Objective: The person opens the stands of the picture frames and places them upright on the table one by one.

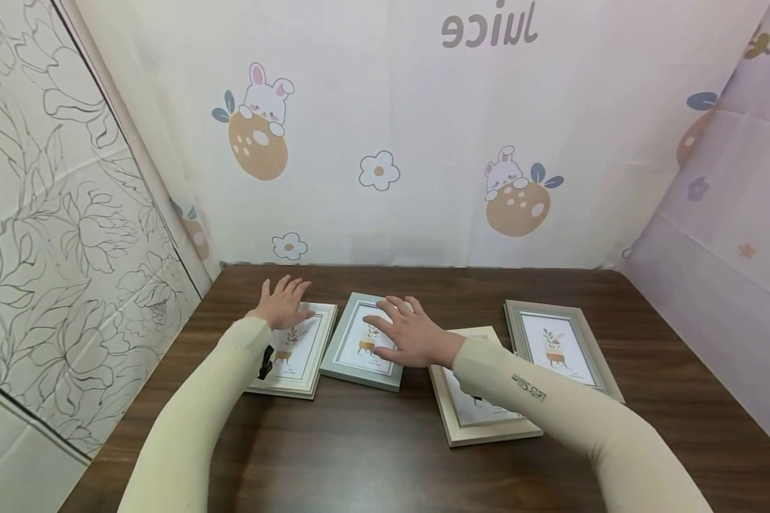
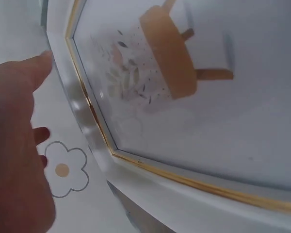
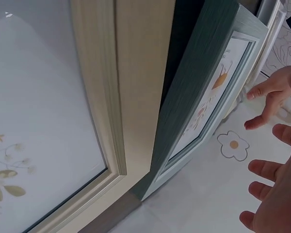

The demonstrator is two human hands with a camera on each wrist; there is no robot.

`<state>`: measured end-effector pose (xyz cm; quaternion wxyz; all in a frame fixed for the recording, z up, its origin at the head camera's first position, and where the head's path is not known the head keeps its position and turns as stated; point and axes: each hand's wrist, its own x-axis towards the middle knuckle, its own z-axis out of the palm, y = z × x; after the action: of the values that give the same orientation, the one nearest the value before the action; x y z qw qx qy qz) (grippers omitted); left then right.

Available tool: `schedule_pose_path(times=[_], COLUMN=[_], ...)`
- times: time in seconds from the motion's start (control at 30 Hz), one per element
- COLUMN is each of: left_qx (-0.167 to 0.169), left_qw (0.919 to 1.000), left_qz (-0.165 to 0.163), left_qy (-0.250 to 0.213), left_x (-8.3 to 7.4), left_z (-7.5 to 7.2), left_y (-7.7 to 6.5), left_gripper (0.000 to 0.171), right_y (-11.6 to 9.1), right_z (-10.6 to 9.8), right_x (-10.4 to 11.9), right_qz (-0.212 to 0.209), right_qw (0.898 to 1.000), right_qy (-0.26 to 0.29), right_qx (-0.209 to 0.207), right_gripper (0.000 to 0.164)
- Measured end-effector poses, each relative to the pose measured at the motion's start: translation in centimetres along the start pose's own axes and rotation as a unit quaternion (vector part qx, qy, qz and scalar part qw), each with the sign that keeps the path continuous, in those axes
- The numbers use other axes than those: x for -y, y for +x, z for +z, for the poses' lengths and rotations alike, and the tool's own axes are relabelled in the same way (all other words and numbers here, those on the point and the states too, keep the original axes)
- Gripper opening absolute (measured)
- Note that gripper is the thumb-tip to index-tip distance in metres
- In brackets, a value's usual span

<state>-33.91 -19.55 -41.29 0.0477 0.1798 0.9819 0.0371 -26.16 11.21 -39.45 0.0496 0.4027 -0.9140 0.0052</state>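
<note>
My left hand (image 1: 281,305), fingers spread, is over the upper part of a white picture frame (image 1: 303,360) at the left of the table. In the left wrist view this picture frame (image 2: 140,179) shows a thin gold inner line, and the thumb appears beside its edge. Next to it lies a blue-grey picture frame (image 1: 359,367), slightly turned. My right hand (image 1: 412,335) reaches over its right side with fingers extended and apart, partly covering its picture. Both hands hold nothing. In the right wrist view the right hand's fingers (image 3: 266,170) are away from the blue-grey frame's edge.
A cream picture frame (image 1: 452,420) lies under my right forearm, partly hidden by the sleeve. To the far right is a grey-green picture frame (image 1: 606,370). All lie on the dark wooden table (image 1: 334,456). A printed curtain (image 1: 385,221) hangs behind the table.
</note>
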Motion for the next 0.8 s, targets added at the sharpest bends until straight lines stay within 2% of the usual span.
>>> schedule_pose_path(times=[0.13, 0.27, 0.47, 0.67, 0.8], left_qx=[0.048, 0.061, 0.041, 0.020, 0.004], left_qw=[0.9987, 0.9980, 0.9990, 0.9993, 0.9995], left_qz=[-0.014, -0.015, -0.016, -0.023, -0.012], left_qy=[0.003, 0.000, 0.008, 0.022, 0.030], left_x=[-0.2, -0.1, 0.6, 0.6, 1.0], left_z=[-0.1, 0.2, 1.6, 2.2, 2.7], left_y=[-0.2, -0.2, 0.3, 0.7, 1.0], left_gripper=[0.073, 0.068, 0.057, 0.051, 0.049], right_y=[0.1, 0.1, 0.1, 0.2, 0.3], right_z=[0.1, 0.3, 0.7, 1.0, 0.9], right_x=[0.1, 0.2, 0.4, 0.5, 0.4], right_qz=[0.002, 0.001, 0.002, 0.005, 0.005], right_qw=[1.000, 0.999, 0.999, 0.999, 0.999], right_qy=[0.004, 0.008, 0.001, 0.003, -0.005], right_qx=[0.021, 0.036, 0.049, 0.053, 0.051], right_gripper=[0.058, 0.057, 0.056, 0.056, 0.057])
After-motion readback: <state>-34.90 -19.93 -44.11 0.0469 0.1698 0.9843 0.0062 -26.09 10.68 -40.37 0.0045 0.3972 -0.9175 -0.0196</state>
